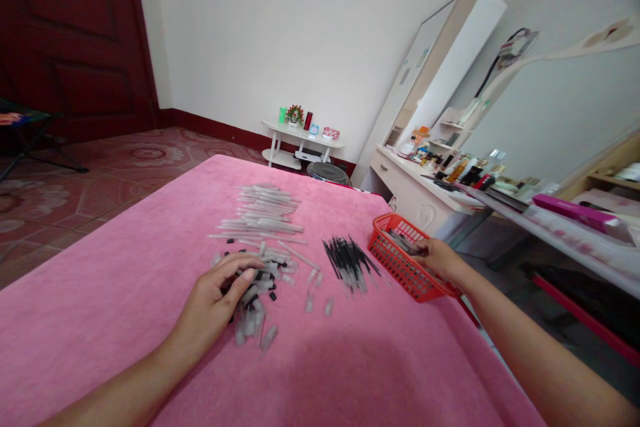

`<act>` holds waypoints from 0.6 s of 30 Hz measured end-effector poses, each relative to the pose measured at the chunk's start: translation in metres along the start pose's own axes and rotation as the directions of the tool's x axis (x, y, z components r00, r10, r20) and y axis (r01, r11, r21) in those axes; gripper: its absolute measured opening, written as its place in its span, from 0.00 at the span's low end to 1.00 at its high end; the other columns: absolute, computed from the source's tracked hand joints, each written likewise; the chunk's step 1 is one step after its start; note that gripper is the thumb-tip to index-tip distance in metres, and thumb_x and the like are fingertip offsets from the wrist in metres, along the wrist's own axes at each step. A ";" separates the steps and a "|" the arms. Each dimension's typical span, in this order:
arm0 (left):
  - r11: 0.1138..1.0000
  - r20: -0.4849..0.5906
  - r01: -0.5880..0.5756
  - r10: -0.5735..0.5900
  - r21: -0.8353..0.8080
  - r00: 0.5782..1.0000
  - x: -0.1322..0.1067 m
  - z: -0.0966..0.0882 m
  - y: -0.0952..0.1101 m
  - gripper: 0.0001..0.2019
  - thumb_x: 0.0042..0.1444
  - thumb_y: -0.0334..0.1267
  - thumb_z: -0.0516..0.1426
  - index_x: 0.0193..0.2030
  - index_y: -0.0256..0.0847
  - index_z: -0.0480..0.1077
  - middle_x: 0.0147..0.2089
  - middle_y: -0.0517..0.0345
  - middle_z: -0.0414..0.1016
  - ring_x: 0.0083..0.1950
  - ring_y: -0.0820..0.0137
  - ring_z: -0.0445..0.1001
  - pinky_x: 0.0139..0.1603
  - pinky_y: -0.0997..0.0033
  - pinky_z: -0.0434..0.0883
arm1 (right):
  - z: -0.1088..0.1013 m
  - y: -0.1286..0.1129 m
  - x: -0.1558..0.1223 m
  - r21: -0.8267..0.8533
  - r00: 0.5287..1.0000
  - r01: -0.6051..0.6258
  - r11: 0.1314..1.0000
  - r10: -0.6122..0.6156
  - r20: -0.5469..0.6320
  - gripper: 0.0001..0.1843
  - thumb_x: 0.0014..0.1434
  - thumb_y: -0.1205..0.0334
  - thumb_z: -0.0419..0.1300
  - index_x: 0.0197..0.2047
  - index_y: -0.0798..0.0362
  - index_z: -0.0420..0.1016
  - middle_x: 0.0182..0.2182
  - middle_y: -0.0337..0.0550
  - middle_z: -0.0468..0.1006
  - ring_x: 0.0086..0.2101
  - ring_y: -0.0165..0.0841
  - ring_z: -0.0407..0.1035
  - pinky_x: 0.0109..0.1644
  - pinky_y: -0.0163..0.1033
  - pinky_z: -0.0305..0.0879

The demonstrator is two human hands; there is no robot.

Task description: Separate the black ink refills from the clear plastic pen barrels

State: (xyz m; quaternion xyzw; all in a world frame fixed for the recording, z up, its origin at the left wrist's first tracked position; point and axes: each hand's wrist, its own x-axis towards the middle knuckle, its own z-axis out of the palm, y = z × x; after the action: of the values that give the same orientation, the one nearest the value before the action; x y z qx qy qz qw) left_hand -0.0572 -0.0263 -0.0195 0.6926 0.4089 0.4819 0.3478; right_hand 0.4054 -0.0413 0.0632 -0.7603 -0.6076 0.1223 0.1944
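My left hand (227,283) rests on a pile of clear pen caps (250,323) mixed with small black plugs (273,296). Its thumb and fingers come together over the pile, and whatever they hold is hidden. Inside the near end of an orange-red plastic basket (400,267) is my right hand (440,260), its fingers closed beside slim pens (400,240) that lie there. I cannot make out what those fingers hold. Between the basket and the caps lies a bundle of black pen refills (350,260) with pale ends. Clear pen barrels (265,210) are stacked beyond the caps.
A pink cloth (125,293) covers the table. A few loose caps (329,307) lie right of the pile. The basket sits by the table's right edge, near a white dressing table (415,180) with bottles. A low white stand (303,133) and a round stool (327,172) are beyond.
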 end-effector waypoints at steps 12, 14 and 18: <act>0.970 -0.190 0.122 -0.164 -0.212 0.968 -0.001 -0.008 0.008 0.14 0.57 0.45 0.53 0.41 0.38 0.74 0.40 0.52 0.76 0.42 0.66 0.73 0.47 0.66 0.68 | 0.055 -0.122 -0.042 0.057 0.912 0.385 0.921 -0.371 -0.174 0.11 0.53 0.57 0.56 0.33 0.54 0.76 0.31 0.46 0.78 0.33 0.36 0.71 0.40 0.39 0.65; 0.957 -0.226 0.140 -0.200 -0.254 0.953 0.001 -0.011 0.005 0.14 0.56 0.45 0.53 0.41 0.37 0.73 0.39 0.52 0.76 0.41 0.66 0.72 0.45 0.67 0.68 | 0.080 -0.148 -0.046 0.037 0.898 0.436 0.899 -0.433 -0.076 0.10 0.54 0.61 0.56 0.35 0.54 0.77 0.33 0.46 0.78 0.35 0.35 0.71 0.41 0.38 0.64; 0.935 -0.272 0.147 -0.240 -0.323 0.932 0.002 -0.016 0.002 0.14 0.55 0.44 0.54 0.41 0.37 0.74 0.38 0.52 0.76 0.40 0.66 0.73 0.42 0.69 0.68 | 0.118 -0.187 -0.043 -0.164 0.900 0.435 0.885 -0.432 0.057 0.10 0.53 0.65 0.56 0.37 0.54 0.77 0.36 0.46 0.77 0.38 0.34 0.70 0.42 0.36 0.62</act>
State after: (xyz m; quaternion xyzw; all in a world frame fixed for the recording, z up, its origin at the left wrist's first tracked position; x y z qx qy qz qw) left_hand -0.0713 -0.0241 -0.0118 0.5047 0.4478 0.6025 0.4263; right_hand 0.1816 -0.0308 0.0385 -0.6181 -0.7721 0.0301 0.1445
